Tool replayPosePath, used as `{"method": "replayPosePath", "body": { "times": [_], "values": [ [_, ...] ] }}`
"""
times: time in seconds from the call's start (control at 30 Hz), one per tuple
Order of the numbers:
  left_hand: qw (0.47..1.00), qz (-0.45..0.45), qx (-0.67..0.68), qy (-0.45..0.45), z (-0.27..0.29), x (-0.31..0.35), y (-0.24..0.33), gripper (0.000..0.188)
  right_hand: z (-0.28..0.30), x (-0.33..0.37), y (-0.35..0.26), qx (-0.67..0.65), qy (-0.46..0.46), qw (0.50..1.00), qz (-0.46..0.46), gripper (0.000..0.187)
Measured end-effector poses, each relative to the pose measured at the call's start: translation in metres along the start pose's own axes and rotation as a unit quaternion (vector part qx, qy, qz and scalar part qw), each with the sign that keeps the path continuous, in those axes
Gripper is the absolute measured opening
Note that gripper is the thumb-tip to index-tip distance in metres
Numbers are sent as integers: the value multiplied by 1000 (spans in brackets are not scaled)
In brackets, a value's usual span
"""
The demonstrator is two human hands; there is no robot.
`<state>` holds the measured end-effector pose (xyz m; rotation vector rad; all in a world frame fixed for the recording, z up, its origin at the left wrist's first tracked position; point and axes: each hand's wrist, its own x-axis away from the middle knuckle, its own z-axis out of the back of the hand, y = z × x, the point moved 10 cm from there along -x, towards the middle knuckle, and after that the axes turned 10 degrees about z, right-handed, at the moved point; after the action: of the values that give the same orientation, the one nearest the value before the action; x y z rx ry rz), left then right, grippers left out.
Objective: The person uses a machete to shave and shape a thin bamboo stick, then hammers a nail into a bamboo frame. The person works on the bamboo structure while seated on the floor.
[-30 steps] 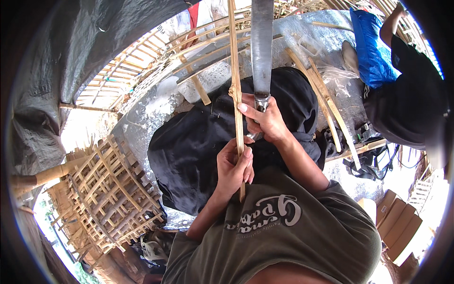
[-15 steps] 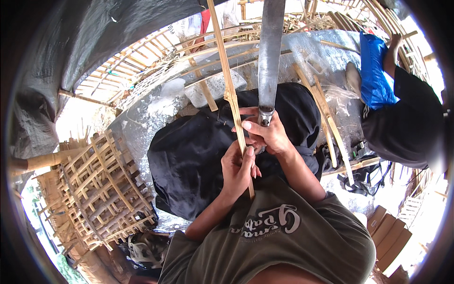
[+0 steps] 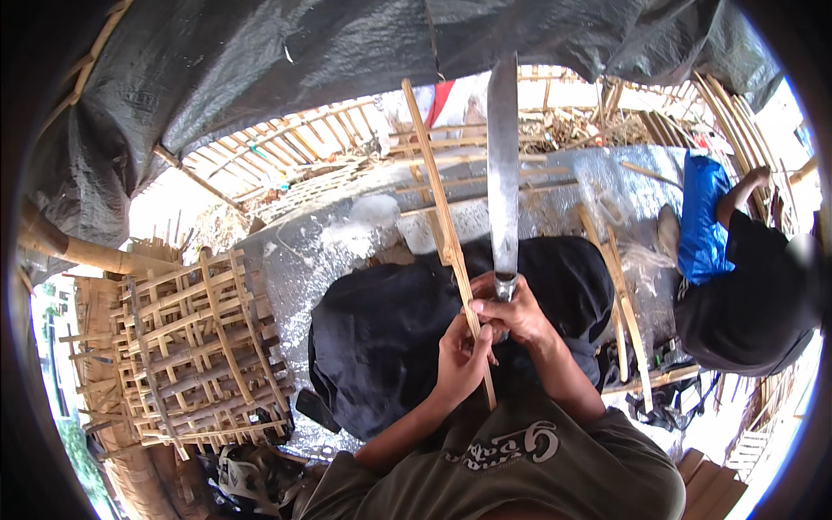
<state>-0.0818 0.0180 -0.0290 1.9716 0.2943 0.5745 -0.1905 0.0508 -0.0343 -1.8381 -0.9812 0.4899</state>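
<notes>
Closed around the lower part of a long split bamboo strip (image 3: 438, 204) is my left hand (image 3: 461, 360), held in front of my chest. The strip points up and away, with a knobbly node partway along it. In my right hand (image 3: 522, 314) is a machete (image 3: 503, 173), gripped by its handle, which the fingers mostly hide. Its broad grey blade stands nearly parallel to the strip, on the strip's right. My hands are close together, and the right fingers reach the strip beside the left hand. Black cloth trousers (image 3: 381, 347) cover my legs beneath them.
A woven bamboo lattice (image 3: 199, 347) stands at the left. Bamboo strips (image 3: 622, 295) lie right of my legs on a silvery sheet (image 3: 295, 251). Another person (image 3: 750, 295) in black sits at the right beside a blue bag (image 3: 704, 217). A dark tarpaulin (image 3: 347, 52) hangs overhead.
The view has tilted up, so everything sits lower and more tarpaulin and the blade's far end show. Both hands keep their holds on the bamboo strip and the machete.
</notes>
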Motion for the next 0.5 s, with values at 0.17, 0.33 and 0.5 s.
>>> {"method": "replayPosePath", "body": {
  "times": [0.17,0.33,0.5],
  "values": [
    [984,-51,-51,160,70,-15,28,40,-6,-3,14,-2,-3,1000,-7,28],
    [683,-281,-642,207,62,-48,156,49,-11,6,26,45,-3,998,-36,27],
    [444,-302,-833,134,48,-95,184,64,-24,21,36,63,-2,996,-55,29]
  ]
}}
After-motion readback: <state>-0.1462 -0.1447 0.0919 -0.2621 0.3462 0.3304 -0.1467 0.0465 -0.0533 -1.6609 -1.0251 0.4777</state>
